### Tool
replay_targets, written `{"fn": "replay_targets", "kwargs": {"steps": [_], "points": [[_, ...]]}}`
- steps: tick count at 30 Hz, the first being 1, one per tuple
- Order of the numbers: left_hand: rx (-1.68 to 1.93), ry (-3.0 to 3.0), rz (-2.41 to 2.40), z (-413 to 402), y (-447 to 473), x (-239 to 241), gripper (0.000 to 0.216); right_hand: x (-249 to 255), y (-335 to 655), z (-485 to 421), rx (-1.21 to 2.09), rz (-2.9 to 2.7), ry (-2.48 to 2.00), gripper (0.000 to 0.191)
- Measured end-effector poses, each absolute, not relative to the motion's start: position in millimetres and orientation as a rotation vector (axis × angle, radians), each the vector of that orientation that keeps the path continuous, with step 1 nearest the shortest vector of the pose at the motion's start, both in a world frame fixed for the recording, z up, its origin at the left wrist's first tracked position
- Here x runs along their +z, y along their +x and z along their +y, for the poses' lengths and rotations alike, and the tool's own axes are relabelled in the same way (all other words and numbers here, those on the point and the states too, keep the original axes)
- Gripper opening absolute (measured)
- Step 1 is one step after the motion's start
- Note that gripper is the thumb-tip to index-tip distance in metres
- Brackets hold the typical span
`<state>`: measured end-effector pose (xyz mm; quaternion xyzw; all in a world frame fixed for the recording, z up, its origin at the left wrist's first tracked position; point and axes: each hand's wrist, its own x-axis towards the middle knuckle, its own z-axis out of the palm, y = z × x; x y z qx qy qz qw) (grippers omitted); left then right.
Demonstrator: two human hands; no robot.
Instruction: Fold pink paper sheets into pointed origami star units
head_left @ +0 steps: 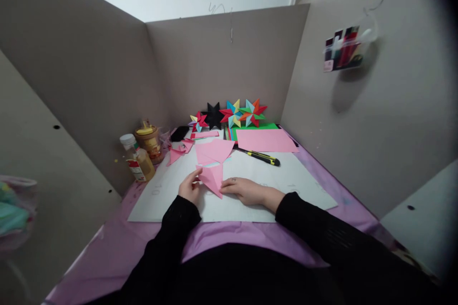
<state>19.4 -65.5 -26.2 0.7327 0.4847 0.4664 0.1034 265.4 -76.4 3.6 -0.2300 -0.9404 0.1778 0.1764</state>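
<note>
A folded pink paper piece [212,177] lies on the white sheet [250,200] in front of me. My left hand [190,188] pinches its left corner with fingers closed on the paper. My right hand [243,188] lies flat with fingers stretched toward the piece's right edge, pressing at it. Another folded pink sheet [213,151] lies just beyond. Both arms wear black sleeves.
Several coloured paper stars [232,113] stand against the back cardboard wall. A pink sheet on a coloured paper stack [265,140], a yellow-black utility knife [261,156], small pink folded bits [179,150], a glue bottle [138,158] and a jar [148,140] sit around. A purple cloth [214,238] covers the table.
</note>
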Motion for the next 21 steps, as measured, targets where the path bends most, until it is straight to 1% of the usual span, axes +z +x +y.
{"fn": "replay_targets", "kwargs": {"steps": [4, 8, 13, 21], "points": [[1.250, 2.377, 1.411, -69, 14, -26, 0.026, 2, 265, -68, 0.423, -2.698, -0.578, 0.050], [1.051, 2.559, 1.305, -70, -4, -22, 0.015, 3, 259, -54, 0.360, -2.735, -0.560, 0.045], [0.838, 2.677, 1.201, -67, -20, -13, 0.010, -1, 240, -44, 0.407, -2.642, -0.598, 0.030], [0.709, 2.676, 1.341, -55, -16, -4, 0.008, -5, 237, -53, 0.410, -2.660, -0.720, 0.034]]}}
